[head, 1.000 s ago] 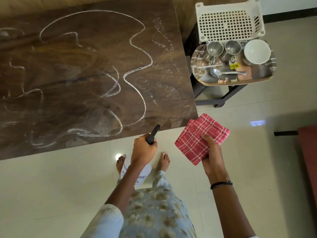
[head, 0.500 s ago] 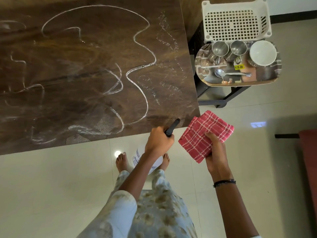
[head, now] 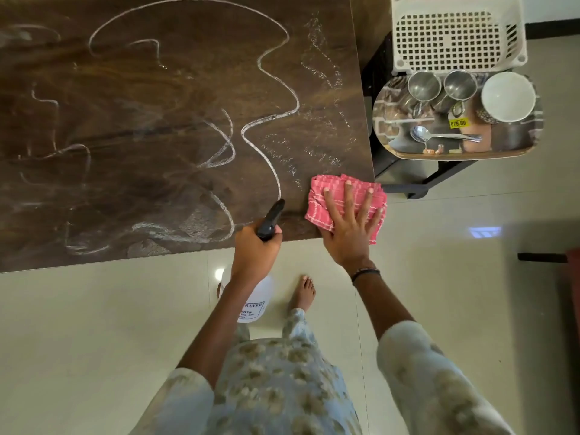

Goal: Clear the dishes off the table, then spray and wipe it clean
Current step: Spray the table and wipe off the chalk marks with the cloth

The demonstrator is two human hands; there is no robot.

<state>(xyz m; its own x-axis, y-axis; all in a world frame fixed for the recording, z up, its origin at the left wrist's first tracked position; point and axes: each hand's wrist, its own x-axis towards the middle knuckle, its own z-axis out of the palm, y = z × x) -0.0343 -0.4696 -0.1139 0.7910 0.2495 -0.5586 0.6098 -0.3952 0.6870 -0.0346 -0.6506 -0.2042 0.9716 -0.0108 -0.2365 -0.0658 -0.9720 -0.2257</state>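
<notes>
Left hand grips a white spray bottle by its black trigger head, just below the table edge | Right hand lies flat, fingers spread, pressing a red checked cloth onto the near right corner of the dark table, streaked with white lines | Beyond, right: a tray holds 2 steel cups, 1 white bowl, 1 spoon.
</notes>
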